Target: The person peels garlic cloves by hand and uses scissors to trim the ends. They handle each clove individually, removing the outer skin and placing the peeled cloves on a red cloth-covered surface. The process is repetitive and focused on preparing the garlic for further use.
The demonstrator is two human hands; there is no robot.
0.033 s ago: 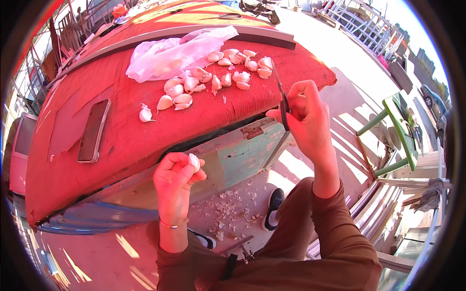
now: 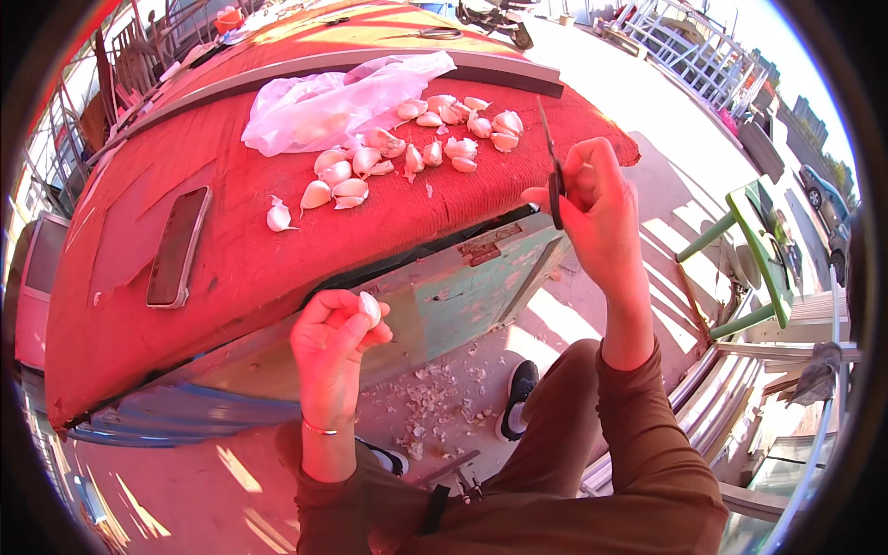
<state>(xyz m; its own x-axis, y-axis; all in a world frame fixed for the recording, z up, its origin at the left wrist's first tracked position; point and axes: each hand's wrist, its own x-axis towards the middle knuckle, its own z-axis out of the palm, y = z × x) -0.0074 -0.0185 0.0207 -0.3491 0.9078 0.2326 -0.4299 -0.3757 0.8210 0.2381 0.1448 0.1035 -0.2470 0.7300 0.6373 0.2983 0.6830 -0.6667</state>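
Note:
Between the thumb and fingers of my left hand (image 2: pixel 331 347) is a pale garlic clove (image 2: pixel 370 309), held in front of the table's near edge. My right hand (image 2: pixel 599 208) grips black-handled scissors (image 2: pixel 555 180) by the finger loops, with the blades pointing up and away over the table's right end. My two hands are well apart, and the scissors do not touch the clove. Several loose garlic cloves (image 2: pixel 367 159) lie on the red-covered table (image 2: pixel 250 264) beyond my hands. A crumpled pink plastic bag (image 2: pixel 305 111) lies against them.
A phone (image 2: pixel 179 248) lies on the table's left part. Behind the bag runs a long dark bar (image 2: pixel 499 67). Garlic skins (image 2: pixel 430 407) litter the ground by my shoes. To the right are a green stool (image 2: pixel 766 250) on its side and stacked metal lengths (image 2: pixel 721 398).
My right hand has shifted slightly right and up with the scissors, whose blades now point more steeply upward. The left hand still holds the clove in nearly the same place.

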